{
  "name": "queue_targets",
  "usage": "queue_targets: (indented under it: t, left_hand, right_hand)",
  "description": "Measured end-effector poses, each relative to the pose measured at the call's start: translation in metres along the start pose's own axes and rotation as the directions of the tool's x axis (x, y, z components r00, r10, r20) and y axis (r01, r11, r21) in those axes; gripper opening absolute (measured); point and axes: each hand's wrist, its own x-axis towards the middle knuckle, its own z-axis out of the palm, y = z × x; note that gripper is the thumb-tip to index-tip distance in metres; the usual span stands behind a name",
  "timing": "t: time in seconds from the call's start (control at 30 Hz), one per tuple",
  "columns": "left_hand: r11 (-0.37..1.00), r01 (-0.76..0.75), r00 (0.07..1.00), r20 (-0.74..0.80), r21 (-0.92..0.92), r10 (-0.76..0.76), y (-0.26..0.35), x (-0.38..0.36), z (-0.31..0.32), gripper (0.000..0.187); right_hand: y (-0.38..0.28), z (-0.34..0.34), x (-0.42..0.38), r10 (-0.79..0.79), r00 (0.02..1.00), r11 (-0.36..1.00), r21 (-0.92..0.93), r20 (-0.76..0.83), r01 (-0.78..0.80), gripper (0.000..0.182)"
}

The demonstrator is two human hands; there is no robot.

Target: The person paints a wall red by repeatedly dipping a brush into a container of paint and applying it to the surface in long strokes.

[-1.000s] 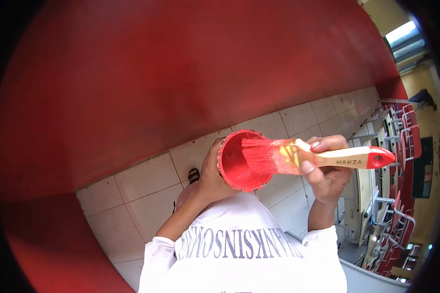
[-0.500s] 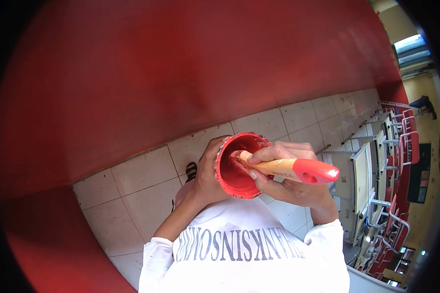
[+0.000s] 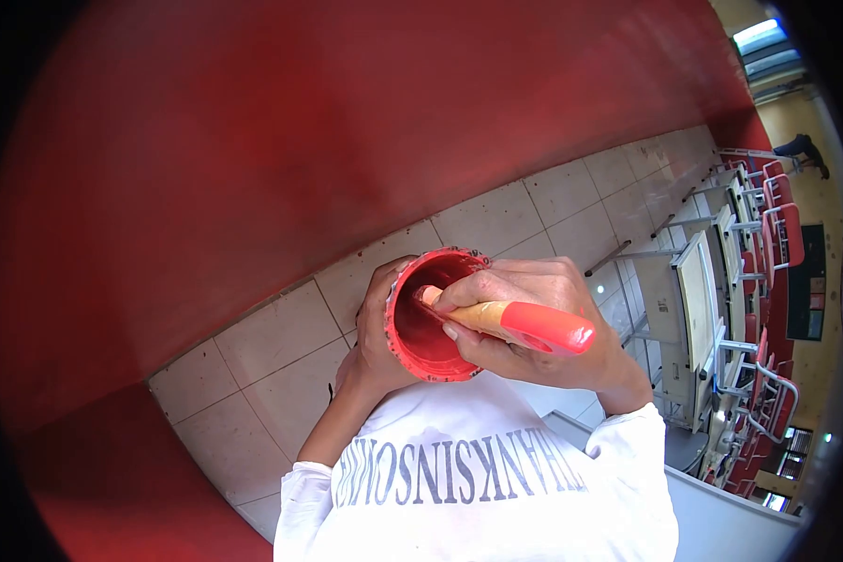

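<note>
My left hand point(image 3: 379, 328) is wrapped round the side of a paint can point(image 3: 401, 348), whose rim and inner wall are coated in red paint. In my right hand point(image 3: 529, 309) is a paintbrush point(image 3: 482, 317) with a wooden handle and a red end. The fingers pinch the handle close to its base, above the can's mouth. Its bristles are down inside the can and hidden from view. Red paint shows inside the can around the brush.
A red wall point(image 3: 300, 140) rises ahead above a tiled floor point(image 3: 281, 342). To the right stand several desks point(image 3: 688, 318) and red chairs point(image 3: 785, 234). A dark green board point(image 3: 804, 295) hangs beyond. Another person point(image 3: 804, 153) is far off at the right.
The can has shifted a little left in view. The brush has gone deeper into it, and my right hand has moved left with the handle. The view has turned slightly.
</note>
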Motion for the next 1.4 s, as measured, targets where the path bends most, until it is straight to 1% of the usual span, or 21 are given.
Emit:
queue_targets:
  t: [0.13,0.27,0.37,0.57,0.73,0.9,1.03,1.1,1.13,1.2,1.23,1.27,1.3,1.33,1.4]
  left_hand:
    - [1.000,-0.015,1.000,0.002,0.000,0.015,0.005,0.003,0.000,0.101]
    - [0.999,-0.029,1.000,0.002,-0.016,0.029,0.001,0.003,0.000,0.100]
    - [1.000,-0.018,1.000,0.017,0.026,0.018,0.004,0.006,0.000,0.099]
    - [0.999,-0.010,0.999,-0.040,0.041,0.012,0.002,0.003,0.004,0.098]
    - [0.999,-0.002,0.999,-0.032,0.040,0.004,0.003,0.005,0.002,0.096]
    - [0.999,0.034,0.999,-0.008,0.037,-0.034,0.010,0.009,0.002,0.094]
    - [0.999,0.039,0.998,-0.046,0.013,-0.038,0.009,0.009,0.003,0.091]
    - [0.998,0.041,0.999,-0.030,0.045,-0.039,0.018,0.014,0.001,0.090]
    - [0.997,0.081,0.996,-0.047,0.013,-0.080,0.017,0.013,0.003,0.090]
    - [0.986,0.156,0.984,-0.080,-0.052,-0.160,0.013,0.010,0.007,0.091]
    - [0.993,0.108,0.987,-0.115,-0.041,-0.112,0.014,0.012,0.008,0.090]
    - [0.998,0.060,0.987,-0.151,-0.027,-0.063,0.016,0.016,0.009,0.090]
    - [1.000,0.010,0.983,-0.185,-0.010,-0.012,0.017,0.019,0.009,0.090]
    - [1.000,0.030,0.983,-0.183,0.005,-0.029,0.017,0.020,0.008,0.090]
    - [0.997,0.068,0.982,-0.178,0.035,-0.061,0.014,0.021,0.007,0.090]
  right_hand:
    - [0.001,0.000,-0.001,0.021,1.000,1.000,0.007,0.016,-0.022,0.018]
    - [0.001,-0.001,0.001,-0.003,0.999,1.000,-0.014,0.038,0.003,0.017]
    - [0.001,-0.001,0.001,0.005,0.999,1.000,-0.012,0.042,-0.004,0.016]
    - [0.004,0.002,0.001,0.002,1.000,1.000,-0.003,0.018,-0.002,0.014]
    - [0.005,0.002,0.000,0.011,1.000,1.000,-0.024,0.026,-0.010,0.012]
    - [0.006,0.004,0.000,0.007,1.000,1.000,-0.007,0.012,-0.007,0.011]
    - [0.008,0.002,0.000,0.018,0.999,0.999,0.042,0.026,-0.019,0.014]
    - [0.011,0.003,-0.003,0.047,0.999,0.989,0.137,-0.002,-0.046,0.015]
    - [0.013,0.003,-0.005,0.059,0.998,0.981,0.185,-0.016,-0.055,0.015]
    - [0.014,-0.001,-0.010,0.164,0.985,0.950,0.277,-0.056,-0.142,0.017]
    - [0.015,-0.003,-0.012,0.215,0.974,0.929,0.324,-0.072,-0.181,0.018]
    - [0.020,-0.003,-0.013,0.262,0.957,0.897,0.397,-0.127,-0.194,0.017]
    - [0.027,0.000,-0.015,0.312,0.933,0.860,0.470,-0.177,-0.199,0.017]
    - [0.036,0.002,-0.018,0.363,0.905,0.819,0.540,-0.222,-0.196,0.017]
    - [0.055,0.004,-0.026,0.493,0.854,0.620,0.756,-0.168,-0.209,0.022]
